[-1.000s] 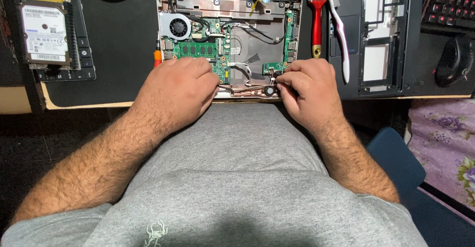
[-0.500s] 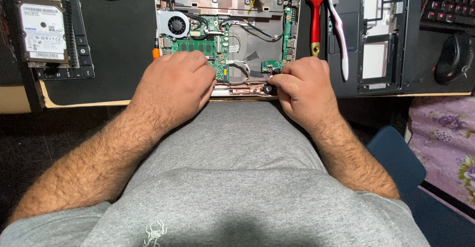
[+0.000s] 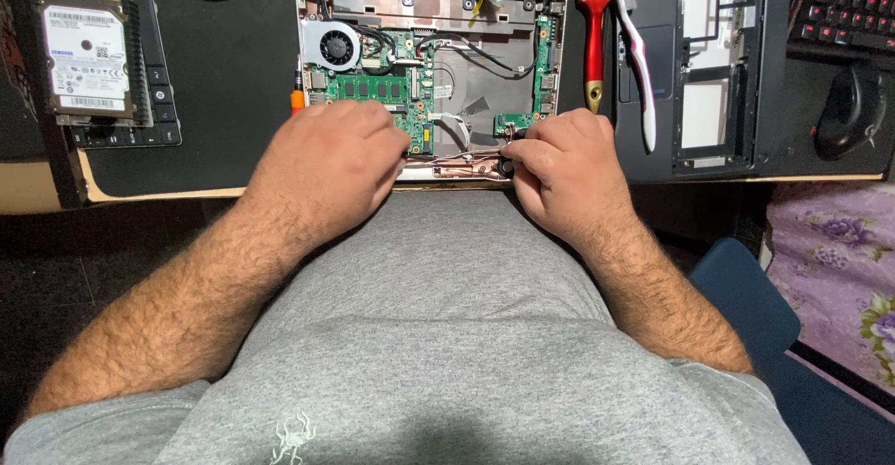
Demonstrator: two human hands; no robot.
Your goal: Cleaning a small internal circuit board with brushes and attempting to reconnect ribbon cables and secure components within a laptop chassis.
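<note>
An opened laptop chassis (image 3: pixel 466 83) lies on a black mat (image 3: pixel 233 74), showing a round fan (image 3: pixel 334 46) and a green circuit board (image 3: pixel 373 88). My left hand (image 3: pixel 326 157) rests curled on the chassis's near left edge, its fingertips tucked under and hidden. My right hand (image 3: pixel 564 171) sits at the near right edge, thumb and fingers pinched on a thin cable (image 3: pixel 457 156) that runs along a copper-coloured strip between the two hands. A small green daughter board (image 3: pixel 511 125) lies just beyond my right fingers.
A red-handled brush (image 3: pixel 595 46) and a toothbrush (image 3: pixel 639 64) lie right of the chassis, beside a dark laptop cover panel (image 3: pixel 718 64). Far right are a keyboard (image 3: pixel 844 8) and a mouse (image 3: pixel 850 106). A hard drive (image 3: pixel 84 60) sits far left; an orange tool handle (image 3: pixel 297 102) pokes out by my left hand.
Both hands stay at the chassis's near edge. My right fingers have shifted slightly along the cable; the rest is unchanged.
</note>
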